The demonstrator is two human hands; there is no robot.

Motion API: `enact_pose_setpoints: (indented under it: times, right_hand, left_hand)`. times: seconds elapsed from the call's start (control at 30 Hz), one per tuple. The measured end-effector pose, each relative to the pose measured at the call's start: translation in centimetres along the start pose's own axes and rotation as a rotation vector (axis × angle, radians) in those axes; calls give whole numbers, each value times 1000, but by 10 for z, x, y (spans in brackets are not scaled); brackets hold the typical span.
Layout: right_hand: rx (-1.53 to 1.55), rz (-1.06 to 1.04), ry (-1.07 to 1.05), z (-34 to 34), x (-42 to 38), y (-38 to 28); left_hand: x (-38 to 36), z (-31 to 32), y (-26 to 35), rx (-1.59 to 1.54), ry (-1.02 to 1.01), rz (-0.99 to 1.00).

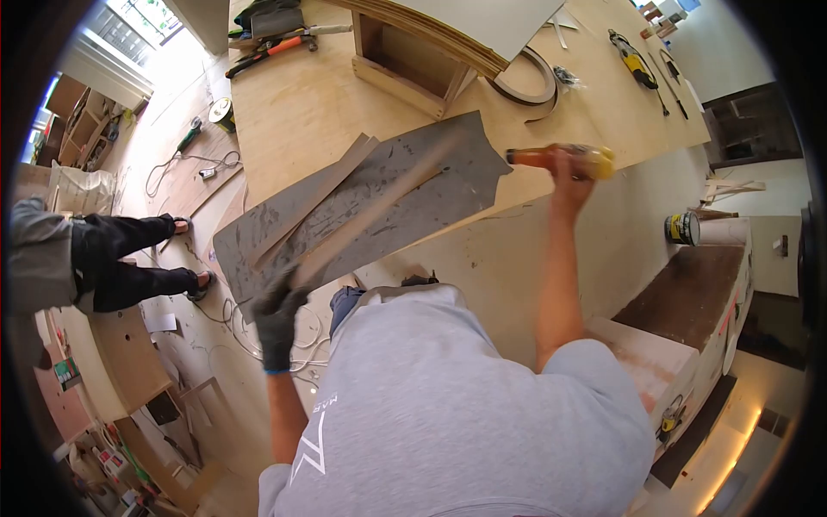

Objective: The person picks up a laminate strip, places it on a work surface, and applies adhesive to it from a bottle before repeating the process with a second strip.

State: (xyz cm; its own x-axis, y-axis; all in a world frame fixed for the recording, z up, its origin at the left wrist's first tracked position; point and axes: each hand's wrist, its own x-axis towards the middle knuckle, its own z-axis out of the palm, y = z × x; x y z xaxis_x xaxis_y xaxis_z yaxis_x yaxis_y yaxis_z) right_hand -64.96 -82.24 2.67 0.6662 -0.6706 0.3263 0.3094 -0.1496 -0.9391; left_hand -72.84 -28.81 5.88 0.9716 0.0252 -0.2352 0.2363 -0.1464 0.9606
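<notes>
My left hand [277, 323], in a dark glove, is closed on the near end of a thin wooden strip [366, 211] that slants up over a grey sheet [413, 211]. Bare, my right hand [572, 172] is wrapped round a bottle [551, 158] with reddish-brown contents and a yellow end, held sideways off the table's front edge. Two more thin strips [314, 200] lie crossed on the grey sheet, left of the held one. The sheet lies on the plywood table [284, 121] and overhangs its near edge.
On the table are an open wooden box [405, 65], a hammer [284, 52], a coiled edging strip [547, 86] and a yellow power tool [633, 60]. Another person [95, 263] stands at the left. Cables [233, 319] lie on the floor; a can [681, 228] stands right.
</notes>
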Motion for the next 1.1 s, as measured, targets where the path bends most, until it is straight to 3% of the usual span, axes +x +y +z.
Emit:
enact_pose_setpoints:
  times: [0.03, 0.1, 0.17, 0.27, 0.33, 0.43, 0.53, 0.63, 0.67, 0.77, 0.87, 0.97, 1.0, 1.07, 1.1]
  right_hand:
    - [186, -1, 153, 13, -8, -37]
    - [273, -31, 211, 9, -12, -58]
    - [208, 24, 81, 7, -21, -62]
    - [-3, -41, -119, 22, -40, -48]
    - [12, 4, -240, 38, -57, -36]
    - [-47, 58, -290, 55, -69, -4]
    - [53, 85, -277, 75, -79, 10]
    - [-91, 134, -557, 90, -101, 14]
    - [-120, 84, -463, 101, -116, 4]
    - [-243, -44, -494, 100, -115, 15]
    - [-219, -29, -410, 78, -76, 34]
    - [-243, 36, -378, 81, -73, 13]
    - [-214, 31, -546, 80, -80, 27]
    - [-59, 179, -613, 100, -120, 26]
    - [-130, 89, -599, 110, -135, 14]
  left_hand:
    - [2, 18, -9, -6, -57, -35]
    - [15, 53, -37, 150, -131, 70]
    - [29, 76, -67, 403, -137, 247]
    - [36, 95, -74, 514, -105, 271]
    - [38, 100, -75, 547, -110, 295]
    - [40, 100, -75, 608, -99, 332]
    - [43, 100, -77, 642, -109, 303]
    - [41, 99, -72, 595, -126, 212]
    - [42, 100, -68, 557, -130, 168]
    - [45, 98, -67, 528, -157, 108]
    - [51, 93, -82, 652, -154, 267]
    - [51, 95, -78, 571, -136, 258]
    - [52, 94, -76, 586, -139, 251]
    - [52, 94, -73, 617, -159, 238]
    - [53, 95, -77, 628, -157, 254]
